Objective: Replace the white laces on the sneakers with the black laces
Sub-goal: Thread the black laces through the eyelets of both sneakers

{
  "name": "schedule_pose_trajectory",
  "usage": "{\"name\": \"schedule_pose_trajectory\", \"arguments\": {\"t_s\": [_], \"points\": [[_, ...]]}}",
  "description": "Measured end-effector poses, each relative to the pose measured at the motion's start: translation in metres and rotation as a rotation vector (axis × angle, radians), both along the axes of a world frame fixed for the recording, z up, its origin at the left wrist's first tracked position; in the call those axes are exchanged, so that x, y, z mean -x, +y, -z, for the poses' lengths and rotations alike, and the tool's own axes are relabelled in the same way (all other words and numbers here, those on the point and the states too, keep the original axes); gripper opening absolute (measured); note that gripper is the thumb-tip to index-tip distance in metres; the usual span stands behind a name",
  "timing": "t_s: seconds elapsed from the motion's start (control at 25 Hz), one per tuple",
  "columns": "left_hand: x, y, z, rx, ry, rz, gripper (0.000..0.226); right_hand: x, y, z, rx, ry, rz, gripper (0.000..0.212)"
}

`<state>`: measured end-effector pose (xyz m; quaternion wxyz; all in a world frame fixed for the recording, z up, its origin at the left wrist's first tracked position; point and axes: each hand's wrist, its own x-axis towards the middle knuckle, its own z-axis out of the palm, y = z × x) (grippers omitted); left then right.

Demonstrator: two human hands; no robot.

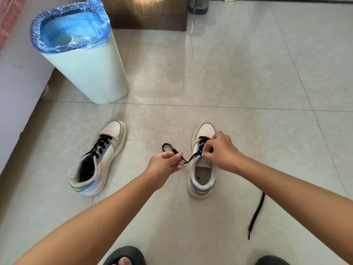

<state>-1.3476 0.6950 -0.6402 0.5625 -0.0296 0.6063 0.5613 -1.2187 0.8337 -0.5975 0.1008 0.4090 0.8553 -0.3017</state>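
Note:
Two pale sneakers stand on the tiled floor. The left sneaker carries a black lace through all its eyelets. The right sneaker has a black lace partly threaded near the toe. My left hand pinches one stretch of that lace to the left of the shoe, with a loop sticking out beyond the fingers. My right hand pinches the lace over the shoe's tongue and hides the upper eyelets. The lace's other end trails on the floor under my right forearm.
A white bin with a blue liner stands at the back left beside a pale wall or bed edge. Wooden furniture is at the back. My feet in dark slippers are at the bottom edge.

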Motion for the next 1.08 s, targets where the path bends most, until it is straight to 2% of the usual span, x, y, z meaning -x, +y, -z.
{"name": "schedule_pose_trajectory", "arguments": {"t_s": [0.08, 0.24, 0.52, 0.72, 0.84, 0.92, 1.0, 1.04, 1.08], "points": [[-0.011, 0.016, -0.001, 0.016, 0.087, -0.018, 0.008, -0.012, -0.013, 0.014, 0.017, -0.037, 0.003, 0.012], [-0.019, 0.027, 0.002, 0.063, 0.262, -0.019, 0.013, -0.015, -0.017, 0.028, 0.0, 0.035, 0.108, 0.017], [-0.015, 0.031, 0.007, -0.027, 0.349, 0.106, 0.01, -0.014, -0.021, 0.034, 0.048, 0.138, 0.184, 0.019], [-0.008, 0.033, 0.009, -0.017, 0.555, 0.42, 0.01, -0.009, -0.025, 0.04, 0.095, 0.182, 0.281, 0.012], [-0.01, 0.03, 0.006, -0.032, 0.583, 0.472, 0.011, -0.007, -0.024, 0.041, 0.087, 0.179, 0.27, 0.013], [-0.018, 0.023, 0.005, -0.023, 0.682, 0.51, 0.009, -0.007, -0.024, 0.038, 0.06, 0.137, 0.226, 0.015], [-0.031, 0.011, 0.01, 0.099, 0.844, 0.687, 0.04, -0.005, -0.03, 0.034, -0.009, 0.041, 0.104, 0.017], [-0.038, 0.006, 0.013, 0.199, 0.926, 0.802, 0.045, -0.005, -0.033, 0.031, -0.056, -0.009, 0.039, 0.017], [-0.046, 0.002, 0.015, 0.28, 0.983, 0.864, 0.041, -0.007, -0.038, 0.027, -0.106, -0.051, -0.009, 0.016]]}}
